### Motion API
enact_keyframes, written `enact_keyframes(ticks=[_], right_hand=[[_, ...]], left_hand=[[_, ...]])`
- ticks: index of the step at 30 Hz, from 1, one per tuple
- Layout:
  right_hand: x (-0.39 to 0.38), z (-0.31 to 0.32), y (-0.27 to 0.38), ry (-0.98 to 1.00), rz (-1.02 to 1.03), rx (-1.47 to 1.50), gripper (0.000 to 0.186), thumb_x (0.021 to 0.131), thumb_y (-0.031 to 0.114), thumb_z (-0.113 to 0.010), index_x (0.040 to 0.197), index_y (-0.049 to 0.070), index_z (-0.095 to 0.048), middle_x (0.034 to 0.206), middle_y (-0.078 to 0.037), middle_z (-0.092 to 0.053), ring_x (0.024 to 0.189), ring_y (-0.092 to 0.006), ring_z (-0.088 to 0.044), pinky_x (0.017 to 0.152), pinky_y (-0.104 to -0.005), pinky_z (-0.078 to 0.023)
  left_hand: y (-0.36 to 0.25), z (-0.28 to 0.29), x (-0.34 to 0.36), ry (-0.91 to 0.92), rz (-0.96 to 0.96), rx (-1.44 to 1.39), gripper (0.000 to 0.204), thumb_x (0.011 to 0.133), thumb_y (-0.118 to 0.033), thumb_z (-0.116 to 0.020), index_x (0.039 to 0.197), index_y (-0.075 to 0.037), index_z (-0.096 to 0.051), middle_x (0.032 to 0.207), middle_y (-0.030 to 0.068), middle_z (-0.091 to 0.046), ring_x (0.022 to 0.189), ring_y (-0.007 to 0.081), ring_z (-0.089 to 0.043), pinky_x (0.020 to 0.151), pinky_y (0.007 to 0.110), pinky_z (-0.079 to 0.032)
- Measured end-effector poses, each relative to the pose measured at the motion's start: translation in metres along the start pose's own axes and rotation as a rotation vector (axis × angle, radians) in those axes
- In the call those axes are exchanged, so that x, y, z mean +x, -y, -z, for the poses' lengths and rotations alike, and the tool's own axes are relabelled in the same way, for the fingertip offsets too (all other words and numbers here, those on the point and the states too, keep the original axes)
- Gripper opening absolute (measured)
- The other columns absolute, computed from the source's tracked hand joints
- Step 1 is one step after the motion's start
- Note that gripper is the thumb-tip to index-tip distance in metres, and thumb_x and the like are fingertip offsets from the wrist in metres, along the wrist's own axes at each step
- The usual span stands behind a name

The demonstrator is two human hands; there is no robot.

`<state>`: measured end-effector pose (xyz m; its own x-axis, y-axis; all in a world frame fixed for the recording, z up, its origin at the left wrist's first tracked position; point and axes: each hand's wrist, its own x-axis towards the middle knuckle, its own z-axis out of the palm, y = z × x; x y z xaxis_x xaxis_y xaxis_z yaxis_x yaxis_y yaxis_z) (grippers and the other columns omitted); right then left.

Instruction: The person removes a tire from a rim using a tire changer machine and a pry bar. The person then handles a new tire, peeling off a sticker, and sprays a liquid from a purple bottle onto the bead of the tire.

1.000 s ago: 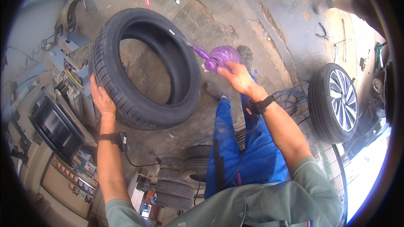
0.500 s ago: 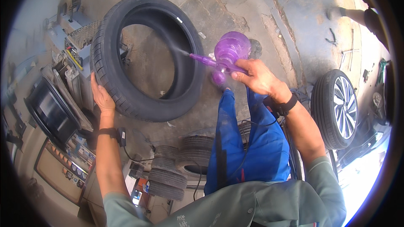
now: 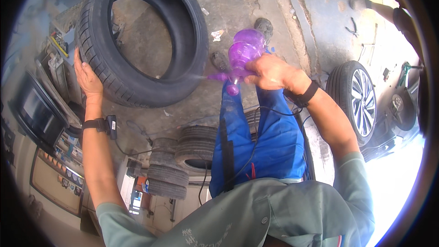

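A bare black tyre without a rim stands in front of me to the left. My left hand lies against its outer tread with the fingers stretched out flat. In my right hand I grip a purple see-through spray bottle by its neck and trigger. Its nozzle points left at the tyre's lower right sidewall, and a faint mist shows between them. Some of the right fingers are hidden behind the bottle.
A tyre on a silver spoked wheel stands at the right. Several worn tyres are stacked below left of my legs. A black wheel rim is at the far left. Pliers lie on the floor; another person's legs show at upper right.
The spray bottle has moved down relative to the tyre, its mist now at the lower right sidewall instead of the inner right wall. The whole view has shifted; my left hand stays on the tread.
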<state>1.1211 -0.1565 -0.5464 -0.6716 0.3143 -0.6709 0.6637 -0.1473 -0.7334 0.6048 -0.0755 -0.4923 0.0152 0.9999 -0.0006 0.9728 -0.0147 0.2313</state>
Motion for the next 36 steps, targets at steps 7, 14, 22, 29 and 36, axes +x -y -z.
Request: enact_keyframes(ticks=[7,14,22,29,36], right_hand=[[0.031,-0.036,-0.046,0.011,-0.301,-0.123,0.041,0.094,0.040,-0.059,0.112,0.004,-0.070,0.102,-0.024,-0.071,0.101,-0.0429,-0.066,0.089,-0.0504,-0.052],[0.064,-0.029,-0.087,-0.173,-0.488,-0.013,0.047,0.094,0.043,-0.058,0.114,0.002,-0.071,0.113,-0.022,-0.071,0.112,-0.0397,-0.065,0.099,-0.0462,-0.050],[0.071,0.008,-0.084,-0.418,-0.458,0.315,0.049,0.096,0.044,-0.058,0.121,0.004,-0.068,0.116,-0.025,-0.069,0.116,-0.0399,-0.062,0.099,-0.0466,-0.048],[0.044,0.036,-0.036,-0.603,-0.203,0.480,0.043,0.095,0.039,-0.062,0.115,0.001,-0.067,0.109,-0.027,-0.069,0.111,-0.0423,-0.063,0.094,-0.0478,-0.048],[0.021,0.034,-0.019,-0.488,0.047,0.241,0.039,0.092,0.036,-0.066,0.109,0.001,-0.065,0.094,-0.027,-0.067,0.094,-0.0443,-0.066,0.081,-0.0512,-0.050]], left_hand=[[-0.021,-0.008,0.018,-0.009,-0.016,0.000,0.052,0.098,-0.014,-0.034,0.146,0.001,-0.047,0.149,0.0198,-0.050,0.139,0.0359,-0.045,0.117,0.041,-0.032],[-0.040,-0.010,0.028,0.008,-0.021,0.048,0.053,0.099,-0.015,-0.030,0.147,0.001,-0.046,0.151,0.0179,-0.048,0.142,0.0327,-0.042,0.118,0.039,-0.030],[-0.066,-0.016,0.035,-0.013,-0.047,0.062,0.052,0.096,-0.013,-0.038,0.144,0.003,-0.048,0.146,0.0217,-0.052,0.137,0.0379,-0.046,0.116,0.043,-0.032],[-0.076,-0.017,0.034,-0.015,-0.060,0.056,0.052,0.096,-0.013,-0.038,0.143,0.006,-0.047,0.145,0.0240,-0.052,0.137,0.0400,-0.046,0.116,0.044,-0.032],[-0.080,-0.020,0.033,-0.020,-0.047,0.090,0.052,0.094,-0.010,-0.039,0.144,0.002,-0.048,0.147,0.0210,-0.051,0.140,0.0397,-0.042,0.116,0.045,-0.031]])
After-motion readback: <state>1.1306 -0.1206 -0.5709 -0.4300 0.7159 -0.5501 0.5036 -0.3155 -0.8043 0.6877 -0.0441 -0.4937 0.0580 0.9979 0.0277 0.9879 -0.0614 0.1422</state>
